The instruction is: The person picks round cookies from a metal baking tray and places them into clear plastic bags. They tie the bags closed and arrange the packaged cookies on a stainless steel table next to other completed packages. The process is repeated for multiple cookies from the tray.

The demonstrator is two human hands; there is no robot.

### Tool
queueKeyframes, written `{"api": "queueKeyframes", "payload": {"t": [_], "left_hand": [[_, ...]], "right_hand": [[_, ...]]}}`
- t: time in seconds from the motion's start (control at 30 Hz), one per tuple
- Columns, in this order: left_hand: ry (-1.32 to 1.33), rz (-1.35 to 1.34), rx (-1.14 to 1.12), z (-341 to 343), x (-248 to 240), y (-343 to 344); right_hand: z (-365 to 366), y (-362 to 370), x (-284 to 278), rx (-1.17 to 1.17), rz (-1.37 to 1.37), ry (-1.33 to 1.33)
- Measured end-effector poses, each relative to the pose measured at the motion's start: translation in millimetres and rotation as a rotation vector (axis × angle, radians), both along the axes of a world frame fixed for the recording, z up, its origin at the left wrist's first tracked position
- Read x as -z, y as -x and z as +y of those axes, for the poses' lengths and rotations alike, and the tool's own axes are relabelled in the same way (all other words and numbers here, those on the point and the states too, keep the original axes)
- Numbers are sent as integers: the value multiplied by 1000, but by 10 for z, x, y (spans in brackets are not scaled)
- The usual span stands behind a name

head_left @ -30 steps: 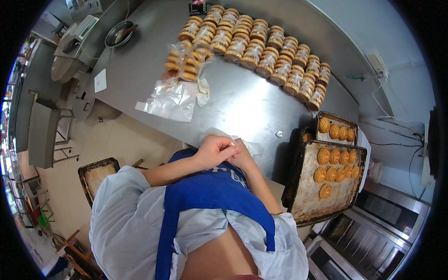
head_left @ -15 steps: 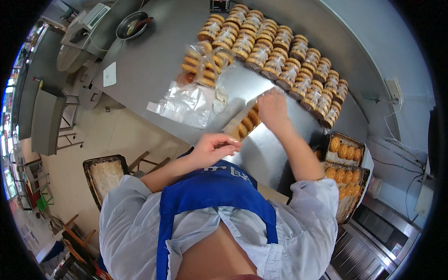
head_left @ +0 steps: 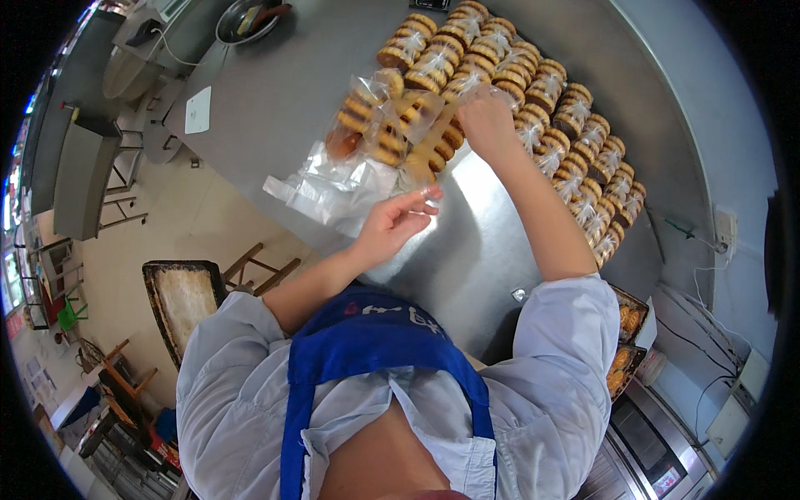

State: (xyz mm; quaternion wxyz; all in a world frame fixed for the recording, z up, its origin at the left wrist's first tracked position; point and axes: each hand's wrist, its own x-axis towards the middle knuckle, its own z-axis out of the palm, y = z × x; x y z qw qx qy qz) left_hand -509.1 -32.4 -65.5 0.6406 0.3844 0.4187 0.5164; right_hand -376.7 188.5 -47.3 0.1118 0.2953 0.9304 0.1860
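Hands first: the right hand (head_left: pixel 487 125) is out over the bench (head_left: pixel 450 250), fingers closed, pinching the far end of a clear bag (head_left: pixel 435 136) with a row of cookies (head_left: pixel 443 153) inside. The left hand (head_left: pixel 398 222) is spread, thumb apart from the fingers, right by the bag's near end; whether the fingertips touch the plastic, I can't tell.

Close in, there's the blue apron (head_left: pixel 379 354), a dark-rimmed tray (head_left: pixel 185 304) off to the left with a wooden stool (head_left: pixel 265 268) beside it, and to the right, partly behind the sleeve, trays (head_left: pixel 627 360) of golden pastries. A small shiny scrap (head_left: pixel 519 294) sits on the steel.

Further up, white plastic bags (head_left: pixel 329 185) lie crumpled just left of the cookie bag, and beyond them, right beside it, more loosely bagged cookies (head_left: pixel 360 110). Then the big sight: stacked packs (head_left: pixel 546 125) of cookies in slanting rows, running along the back! Far left, a white card (head_left: pixel 197 111), and past it a dark bowl (head_left: pixel 243 32) with a brown-handled tool in it.
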Motion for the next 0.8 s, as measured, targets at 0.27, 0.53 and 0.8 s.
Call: {"api": "queueKeyframes", "payload": {"t": [0.27,0.53,0.8], "left_hand": [[90,3,-218,197,332,90],[384,-309,-250,-406,342,262],[503,-265,-409,-1236,571,1067]], "right_hand": [[-243,65,-377,128,501,849],[-2442,4,457,374,1466,755],[-2727,572,1120,25,761,751]]}}
